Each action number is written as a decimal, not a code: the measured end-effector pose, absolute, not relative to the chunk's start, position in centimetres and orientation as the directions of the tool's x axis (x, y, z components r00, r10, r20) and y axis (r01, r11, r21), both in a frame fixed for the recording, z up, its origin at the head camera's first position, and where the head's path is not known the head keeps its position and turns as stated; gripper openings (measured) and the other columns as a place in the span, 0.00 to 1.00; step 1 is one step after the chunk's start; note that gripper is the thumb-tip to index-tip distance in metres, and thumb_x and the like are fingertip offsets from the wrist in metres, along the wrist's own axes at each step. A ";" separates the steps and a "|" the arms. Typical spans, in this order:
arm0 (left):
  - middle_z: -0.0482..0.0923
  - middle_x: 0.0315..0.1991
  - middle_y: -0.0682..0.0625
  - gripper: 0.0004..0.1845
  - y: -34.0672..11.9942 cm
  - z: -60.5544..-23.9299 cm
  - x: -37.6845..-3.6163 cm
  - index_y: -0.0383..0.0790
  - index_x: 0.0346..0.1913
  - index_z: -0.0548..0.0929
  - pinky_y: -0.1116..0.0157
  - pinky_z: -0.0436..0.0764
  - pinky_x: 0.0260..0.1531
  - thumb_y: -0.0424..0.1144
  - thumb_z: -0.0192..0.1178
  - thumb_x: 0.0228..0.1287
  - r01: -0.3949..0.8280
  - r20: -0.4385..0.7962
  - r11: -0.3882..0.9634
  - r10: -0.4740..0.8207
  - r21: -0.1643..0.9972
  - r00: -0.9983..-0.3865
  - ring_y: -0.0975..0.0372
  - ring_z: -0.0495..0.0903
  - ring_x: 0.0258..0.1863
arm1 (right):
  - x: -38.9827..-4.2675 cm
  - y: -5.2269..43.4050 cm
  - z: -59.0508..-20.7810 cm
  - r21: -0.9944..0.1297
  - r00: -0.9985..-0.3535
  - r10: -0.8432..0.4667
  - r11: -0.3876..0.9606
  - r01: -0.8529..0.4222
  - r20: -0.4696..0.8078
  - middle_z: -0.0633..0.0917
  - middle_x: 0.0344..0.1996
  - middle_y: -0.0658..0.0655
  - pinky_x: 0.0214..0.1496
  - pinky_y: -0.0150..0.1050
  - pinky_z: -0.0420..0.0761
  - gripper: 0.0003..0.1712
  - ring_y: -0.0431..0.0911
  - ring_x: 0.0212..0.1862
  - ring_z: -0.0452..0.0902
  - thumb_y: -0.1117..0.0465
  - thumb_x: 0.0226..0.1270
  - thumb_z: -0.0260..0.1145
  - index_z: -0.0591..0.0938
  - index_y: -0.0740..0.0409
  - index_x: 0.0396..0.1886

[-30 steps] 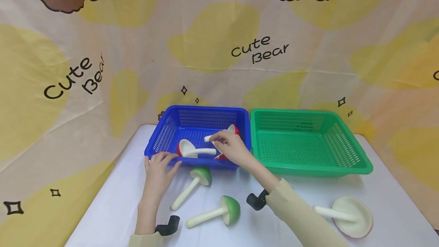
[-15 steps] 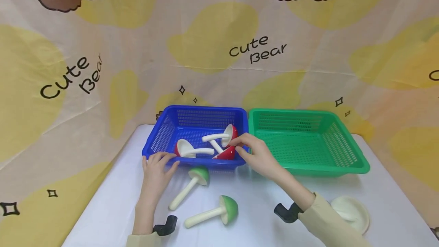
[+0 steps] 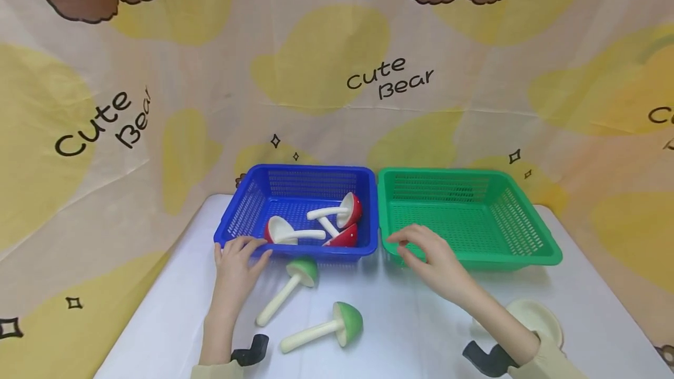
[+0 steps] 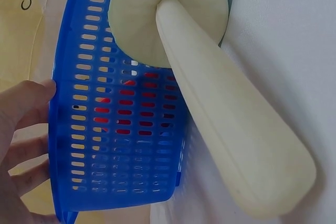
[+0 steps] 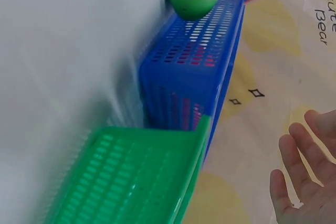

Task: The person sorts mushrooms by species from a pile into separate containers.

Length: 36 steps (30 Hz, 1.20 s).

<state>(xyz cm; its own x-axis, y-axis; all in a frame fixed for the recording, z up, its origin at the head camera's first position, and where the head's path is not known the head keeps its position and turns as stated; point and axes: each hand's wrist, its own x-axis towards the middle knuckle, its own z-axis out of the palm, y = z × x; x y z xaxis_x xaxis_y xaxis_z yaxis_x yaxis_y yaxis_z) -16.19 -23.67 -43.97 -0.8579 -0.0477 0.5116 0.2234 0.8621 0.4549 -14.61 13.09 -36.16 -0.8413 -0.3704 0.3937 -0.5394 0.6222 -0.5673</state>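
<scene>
My left hand [image 3: 237, 265] rests its fingers on the front-left rim of the blue basket [image 3: 295, 250], thumb spread along its front side. Inside lie toy mushrooms with red caps and white stems: one red mushroom [image 3: 279, 230] at the left, another [image 3: 350, 210] on the right, partly over a third [image 3: 344, 237]. My right hand [image 3: 434, 259] is held over the front-left edge of the green basket [image 3: 468, 259], holding nothing, its fingers loosely bent and apart in the right wrist view. Below the blue basket lies a green-capped mushroom [image 3: 302, 271], its pale stem large in the left wrist view.
Another green-capped mushroom [image 3: 347, 323] lies nearer on the white table [image 3: 405, 338]. At the right, an upturned pale mushroom cap [image 3: 534, 314] is partly hidden by my right forearm. A printed cloth [image 3: 316, 75] hangs behind the baskets, which stand side by side.
My right hand has let go of the upper right red mushroom in the blue basket and moved right to the green basket's front corner. The left hand stays on the rim.
</scene>
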 end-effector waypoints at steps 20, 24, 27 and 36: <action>0.80 0.44 0.40 0.12 -23.6 -44.0 -16.0 0.38 0.43 0.85 0.28 0.48 0.63 0.37 0.69 0.55 0.239 0.529 0.852 -0.052 0.466 -0.847 0.43 0.72 0.52 | -9.0 20.3 -40.3 -0.291 -0.769 -0.350 0.778 -0.557 0.535 0.81 0.42 0.34 0.51 0.31 0.63 0.25 0.33 0.47 0.73 0.71 0.51 0.71 0.81 0.39 0.45; 0.81 0.44 0.40 0.12 -23.6 -44.1 -16.0 0.39 0.43 0.85 0.28 0.48 0.63 0.37 0.69 0.55 0.245 0.533 0.848 -0.052 0.471 -0.845 0.44 0.72 0.52 | -8.3 21.4 -41.2 -0.269 -0.757 -0.343 0.788 -0.554 0.556 0.81 0.41 0.35 0.51 0.30 0.63 0.27 0.32 0.48 0.71 0.71 0.46 0.73 0.81 0.38 0.44; 0.80 0.44 0.40 0.12 -23.6 -44.2 -15.9 0.39 0.43 0.85 0.28 0.47 0.63 0.37 0.69 0.56 0.248 0.535 0.846 -0.052 0.472 -0.843 0.44 0.72 0.52 | -7.9 22.3 -42.1 -0.249 -0.747 -0.345 0.793 -0.556 0.569 0.81 0.41 0.37 0.51 0.32 0.62 0.28 0.32 0.48 0.70 0.71 0.43 0.74 0.81 0.40 0.44; 0.80 0.43 0.40 0.11 -23.6 -44.1 -15.8 0.39 0.43 0.85 0.28 0.46 0.64 0.37 0.68 0.56 0.252 0.533 0.840 -0.051 0.481 -0.845 0.44 0.71 0.52 | -7.5 25.3 -44.7 -0.087 -0.725 -0.371 0.857 -0.508 0.580 0.82 0.39 0.41 0.47 0.34 0.67 0.14 0.41 0.43 0.75 0.54 0.53 0.73 0.83 0.41 0.41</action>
